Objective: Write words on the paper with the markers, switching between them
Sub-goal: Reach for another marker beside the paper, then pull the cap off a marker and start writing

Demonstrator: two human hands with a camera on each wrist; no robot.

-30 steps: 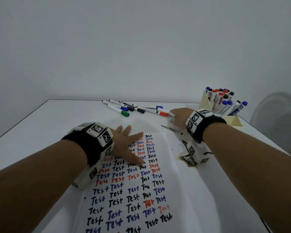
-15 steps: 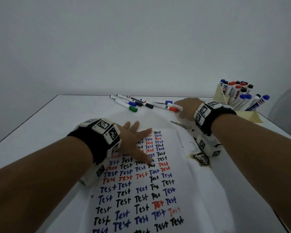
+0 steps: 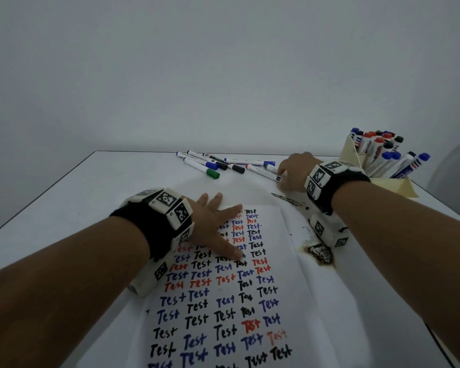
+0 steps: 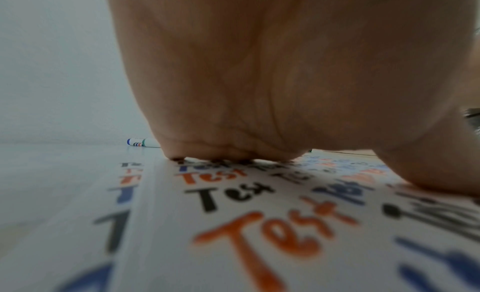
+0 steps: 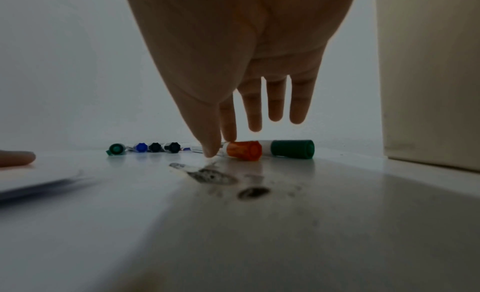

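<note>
Markers: six loose (image 3: 225,166), one paper (image 3: 223,314).

loose markers (image 3: 210,166) crowd the far table edge (holder (image 3: 356,158) blocks right); left table (image 3: 64,208) open

head: high, looks down and forward over table (image 3: 64,208) | wrist views: low, just above the surface, facing forward | shared: paper (image 3: 290,301), loose markers (image 3: 210,166)

Your left hand (image 3: 210,229) covers several words on the paper (image 3: 223,301), whose bottom rows the head view's edge cuts off.
</note>
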